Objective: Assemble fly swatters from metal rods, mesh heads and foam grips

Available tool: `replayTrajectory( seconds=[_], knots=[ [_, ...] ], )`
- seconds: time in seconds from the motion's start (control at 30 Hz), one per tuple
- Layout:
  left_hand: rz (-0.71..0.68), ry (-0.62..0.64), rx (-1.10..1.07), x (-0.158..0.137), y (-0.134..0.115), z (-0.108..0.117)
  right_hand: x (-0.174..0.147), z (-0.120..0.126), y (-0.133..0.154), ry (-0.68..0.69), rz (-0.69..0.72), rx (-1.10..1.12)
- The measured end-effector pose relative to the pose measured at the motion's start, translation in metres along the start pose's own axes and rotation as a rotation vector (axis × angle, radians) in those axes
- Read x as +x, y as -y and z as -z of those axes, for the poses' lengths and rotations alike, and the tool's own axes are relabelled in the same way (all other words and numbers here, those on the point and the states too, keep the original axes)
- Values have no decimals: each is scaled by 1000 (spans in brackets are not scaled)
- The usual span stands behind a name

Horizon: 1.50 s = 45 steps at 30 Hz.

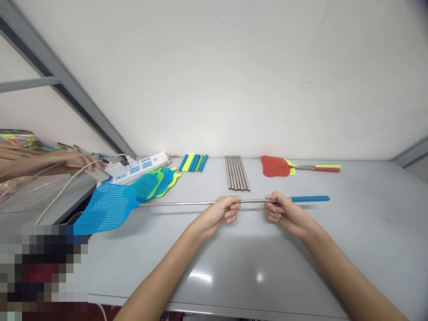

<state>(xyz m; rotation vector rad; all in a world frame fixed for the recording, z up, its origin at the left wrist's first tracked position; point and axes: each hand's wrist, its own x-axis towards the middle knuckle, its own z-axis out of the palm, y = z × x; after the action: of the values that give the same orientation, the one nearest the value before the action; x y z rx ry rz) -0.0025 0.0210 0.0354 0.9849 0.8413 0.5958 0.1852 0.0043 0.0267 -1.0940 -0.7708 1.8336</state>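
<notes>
Above the grey table, both my hands hold a blue fly swatter (109, 205) by its long, thin metal rod, stretched out level from left to right. My left hand (222, 213) pinches the rod around its middle. Close to the blue foam grip, my right hand (282, 211) has its fingers closed on the same rod. The swatter's perforated blue head is at the far left, its lower corner under a blurred patch. Behind my hands lie several metal tubes (237, 173) side by side. Loose swatter heads (160, 185) overlap near the blue head.
Several coloured foam grips (194, 163) lie by the wall. Red and yellow swatters (277, 166) rest at the back right. A white power strip (135, 168) with cables sits at the left, where another person's hand (78, 162) holds a plug. A metal frame post (73, 80) rises there.
</notes>
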Motion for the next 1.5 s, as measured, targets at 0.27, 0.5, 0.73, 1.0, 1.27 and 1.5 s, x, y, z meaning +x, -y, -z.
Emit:
replayTrajectory(
  seconds=[0.27,0.5,0.73,1.0,1.27,1.5],
  knots=[
    [-27,33,-31,1,0,5,1,7,-1,19,43,6],
    [-47,42,-18,2,-1,8,5,12,-1,17,31,-18],
    [-47,29,0,1,0,8,6,14,-1,17,41,2],
    [-35,27,1,4,2,9,6,13,-1,11,49,7],
    [37,26,-47,4,-6,19,5,10,2,-22,34,52],
    [36,34,-14,3,-9,20,6,15,4,-17,49,47]
  ],
)
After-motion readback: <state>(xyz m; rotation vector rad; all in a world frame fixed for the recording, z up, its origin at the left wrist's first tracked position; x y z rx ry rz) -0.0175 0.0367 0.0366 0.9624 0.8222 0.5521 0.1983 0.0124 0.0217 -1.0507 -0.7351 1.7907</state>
